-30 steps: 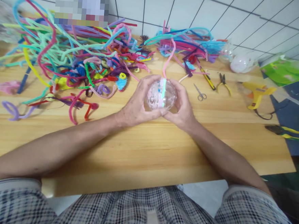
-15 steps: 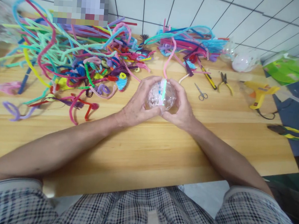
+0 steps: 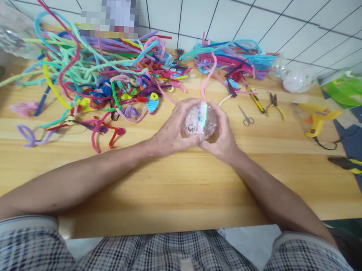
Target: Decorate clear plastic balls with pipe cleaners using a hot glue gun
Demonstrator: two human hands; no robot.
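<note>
A clear plastic ball (image 3: 209, 123) with a shiny, iridescent strip round its middle sits between my two hands over the wooden table. My left hand (image 3: 178, 127) wraps its left side and my right hand (image 3: 223, 132) its right side, with both thumbs meeting at the near side. Small coloured bits show through the ball's wall, too blurred to name. Just beyond the ball, a pink pipe cleaner (image 3: 208, 77) runs up from its top edge; whether it is attached I cannot tell. Small scissors (image 3: 246, 116) lie to the right of my right hand.
A tangled heap of pipe cleaners (image 3: 89, 67) covers the back left, with another bundle (image 3: 236, 56) at the back. Rightward lie a utility knife (image 3: 255, 100), small pliers (image 3: 275, 105), a yellow glue gun (image 3: 318, 118) and larger pliers (image 3: 349, 164). Clear balls (image 3: 296, 80) stand back right.
The whole view has shifted slightly, so everything appears a little lower and to the right. My hands keep the same hold on the ball.
</note>
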